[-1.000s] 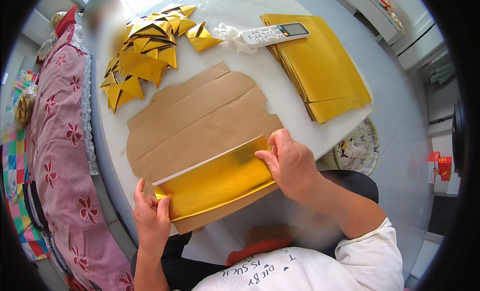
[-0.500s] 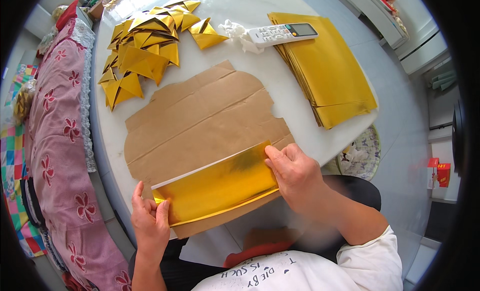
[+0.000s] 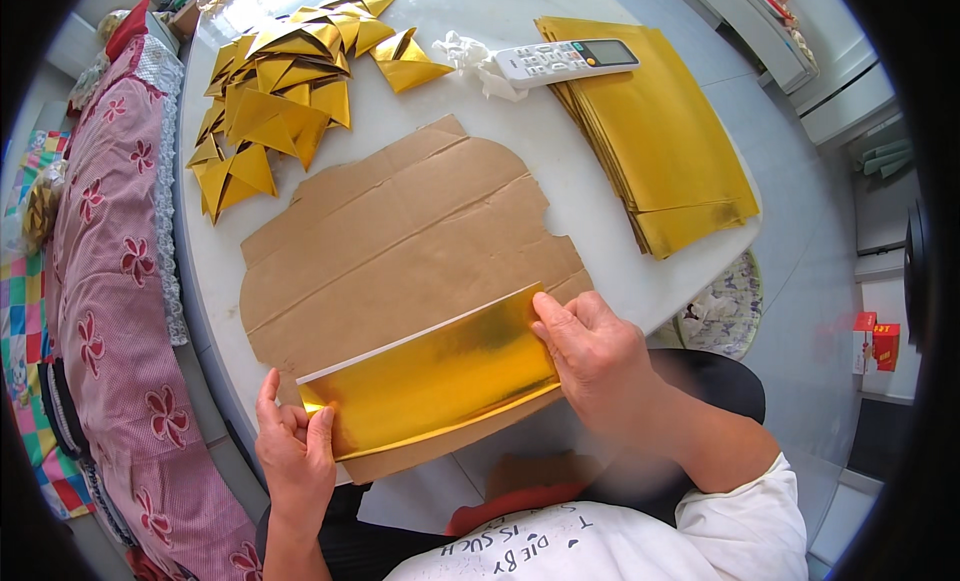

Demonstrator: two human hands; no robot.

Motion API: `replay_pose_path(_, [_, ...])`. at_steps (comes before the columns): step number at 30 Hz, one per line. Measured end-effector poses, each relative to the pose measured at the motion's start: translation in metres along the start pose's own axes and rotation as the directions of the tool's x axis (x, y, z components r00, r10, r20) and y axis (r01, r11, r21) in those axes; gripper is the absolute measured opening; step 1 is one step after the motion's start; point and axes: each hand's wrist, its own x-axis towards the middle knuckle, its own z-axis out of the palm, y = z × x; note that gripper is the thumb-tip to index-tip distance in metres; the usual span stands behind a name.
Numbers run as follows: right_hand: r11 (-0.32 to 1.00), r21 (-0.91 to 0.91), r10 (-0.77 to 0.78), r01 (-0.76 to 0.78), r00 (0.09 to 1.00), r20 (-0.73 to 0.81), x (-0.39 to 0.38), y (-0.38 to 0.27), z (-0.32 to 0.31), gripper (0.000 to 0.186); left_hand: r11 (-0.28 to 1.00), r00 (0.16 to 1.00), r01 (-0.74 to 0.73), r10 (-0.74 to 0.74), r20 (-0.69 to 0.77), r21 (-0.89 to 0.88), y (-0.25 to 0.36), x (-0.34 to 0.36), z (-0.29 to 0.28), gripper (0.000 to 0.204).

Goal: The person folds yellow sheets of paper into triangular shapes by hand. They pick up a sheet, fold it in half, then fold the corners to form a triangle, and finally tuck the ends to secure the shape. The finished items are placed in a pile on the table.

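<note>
A long sheet of gold foil paper (image 3: pixel 440 366), folded lengthwise with a white strip along its far edge, lies over the near part of a flat brown cardboard piece (image 3: pixel 400 231). My left hand (image 3: pixel 295 436) grips its left end, thumb on top and the forefinger stretched out beside it. My right hand (image 3: pixel 590 346) pinches the right end between thumb and fingers. Beyond the cardboard, at the far left, several folded gold paper pieces (image 3: pixel 275 116) are heaped. A stack of flat gold paper sheets (image 3: pixel 670 131) lies at the far right.
A white remote control (image 3: pixel 560 63) rests on the gold stack's far end, next to crumpled white tissue (image 3: pixel 480 66). The white table (image 3: pixel 225 271) has a curved edge. A pink flowered cover (image 3: pixel 110 251) runs along the left. A round patterned bin (image 3: pixel 725 311) stands below the right edge.
Both hands keep hold of the gold paper and have barely moved. The far-left items have shifted slightly leftward in view.
</note>
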Motion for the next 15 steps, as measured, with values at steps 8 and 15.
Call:
replay_pose_path(8, [1.0,0.007,0.004,-0.004,1.0,0.01,0.0001,-0.0002,-0.0001,0.033,1.0,1.0,-0.015,0.015,0.0,0.021,-0.0003,-0.0001,-0.0006,0.061])
replay_pose_path(15, [1.0,0.008,0.002,-0.002,1.0,0.005,0.001,-0.0001,-0.0003,0.032,1.0,1.0,-0.025,0.025,-0.004,0.013,-0.0041,0.0,-0.0003,0.061])
